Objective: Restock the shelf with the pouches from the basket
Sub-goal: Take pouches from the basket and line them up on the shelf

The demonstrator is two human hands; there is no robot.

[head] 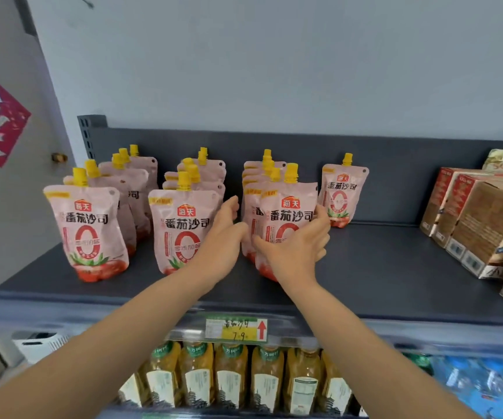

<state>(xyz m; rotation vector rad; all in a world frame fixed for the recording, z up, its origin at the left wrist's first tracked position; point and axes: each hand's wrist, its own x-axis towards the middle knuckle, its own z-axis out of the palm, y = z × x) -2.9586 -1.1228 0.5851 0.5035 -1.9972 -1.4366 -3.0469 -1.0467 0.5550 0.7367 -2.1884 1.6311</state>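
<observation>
Right hand (pixel 297 246) clamped on front pouch (pixel 286 225) of third row, standing upright on dark shelf (pixel 380 267). Left hand (pixel 223 237) open, fingers spread, between second-row pouch (pixel 180 231) and held one. Single pouch (pixel 342 192) stands further right.

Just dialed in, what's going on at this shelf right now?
A person is stocking pink tomato-sauce pouches on the dark shelf. Both hands are at the third row: the right hand grips the front pouch, the left hand is open beside it. Two rows stand to the left, and a lone pouch stands at the back right beside brown boxes. The basket is not in view.
</observation>
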